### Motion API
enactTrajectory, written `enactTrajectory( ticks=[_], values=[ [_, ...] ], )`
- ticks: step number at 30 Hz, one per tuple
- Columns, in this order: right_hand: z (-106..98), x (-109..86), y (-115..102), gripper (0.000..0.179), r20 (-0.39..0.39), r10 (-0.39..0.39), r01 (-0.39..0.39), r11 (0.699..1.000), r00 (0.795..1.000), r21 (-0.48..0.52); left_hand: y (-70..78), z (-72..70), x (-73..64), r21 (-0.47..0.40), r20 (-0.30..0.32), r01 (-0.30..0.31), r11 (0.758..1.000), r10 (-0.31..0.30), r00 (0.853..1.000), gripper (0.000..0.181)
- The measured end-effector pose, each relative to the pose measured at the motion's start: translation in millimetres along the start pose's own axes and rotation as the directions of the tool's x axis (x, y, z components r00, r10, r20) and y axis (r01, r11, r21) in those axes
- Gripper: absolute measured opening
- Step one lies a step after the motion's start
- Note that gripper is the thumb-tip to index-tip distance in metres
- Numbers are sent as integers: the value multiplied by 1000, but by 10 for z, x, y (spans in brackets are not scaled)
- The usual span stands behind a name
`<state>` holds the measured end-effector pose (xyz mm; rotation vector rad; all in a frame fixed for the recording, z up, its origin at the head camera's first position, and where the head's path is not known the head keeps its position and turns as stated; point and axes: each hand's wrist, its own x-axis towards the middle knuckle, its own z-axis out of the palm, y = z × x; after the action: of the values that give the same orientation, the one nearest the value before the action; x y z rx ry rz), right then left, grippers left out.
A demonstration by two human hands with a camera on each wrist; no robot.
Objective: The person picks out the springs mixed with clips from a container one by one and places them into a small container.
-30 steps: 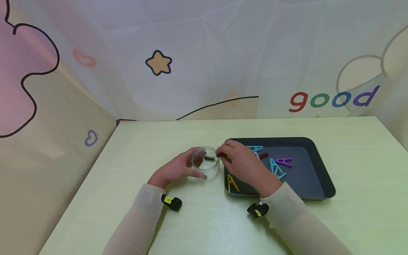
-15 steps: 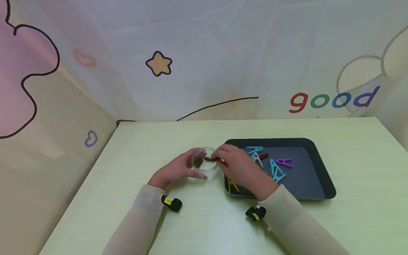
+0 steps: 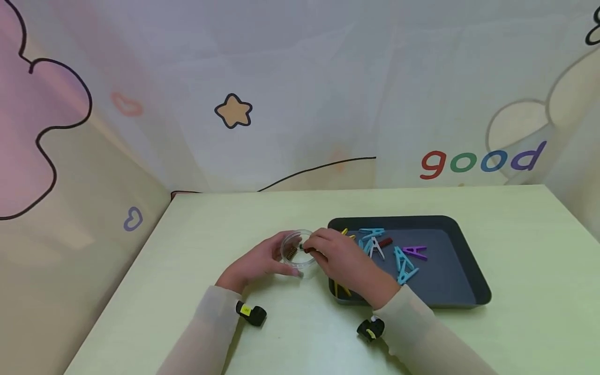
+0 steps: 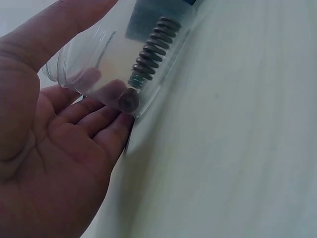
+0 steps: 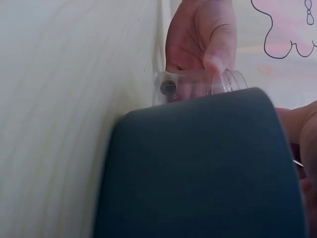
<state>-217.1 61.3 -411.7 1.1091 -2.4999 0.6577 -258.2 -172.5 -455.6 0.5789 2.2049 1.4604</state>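
My left hand (image 3: pixel 262 260) grips a clear round jar (image 3: pixel 300 263) on the table, thumb on the near side and fingers around the far side. Dark coil springs lie in the jar; the left wrist view shows one spring (image 4: pixel 154 49) lengthwise and another spring (image 4: pixel 129 100) end-on. Over the jar's open mouth, my right hand (image 3: pixel 344 260) pinches a dark red spring (image 3: pixel 308 250) between thumb and fingers. Part of that spring is hidden by the fingertips. In the right wrist view, the tray's side covers much of the jar.
Right of the jar stands a dark grey tray (image 3: pixel 447 278). It holds several plastic clips, among them a purple clip (image 3: pixel 415 252), a blue clip (image 3: pixel 405 274) and a white clip (image 3: pixel 375 248), plus a red spring (image 3: pixel 385 242). My right forearm crosses the tray's near left corner.
The right hand has moved left with the red spring, from the tray's left edge to over the jar's mouth. The left hand keeps holding the jar. The head view has tilted slightly up.
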Motion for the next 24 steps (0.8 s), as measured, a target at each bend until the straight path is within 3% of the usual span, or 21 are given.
enactTrajectory(
  ticks=[15, 24],
  values=[
    [56, -1, 15, 15, -25, -76, 75, 997, 997, -34, 15, 1, -15, 30, -34, 2, 1000, -1, 999, 79],
    [44, -11, 33, 19, 10, -92, 92, 994, 996, -52, -10, -7, -7, 40, -26, -17, 999, 18, 999, 79]
  ],
)
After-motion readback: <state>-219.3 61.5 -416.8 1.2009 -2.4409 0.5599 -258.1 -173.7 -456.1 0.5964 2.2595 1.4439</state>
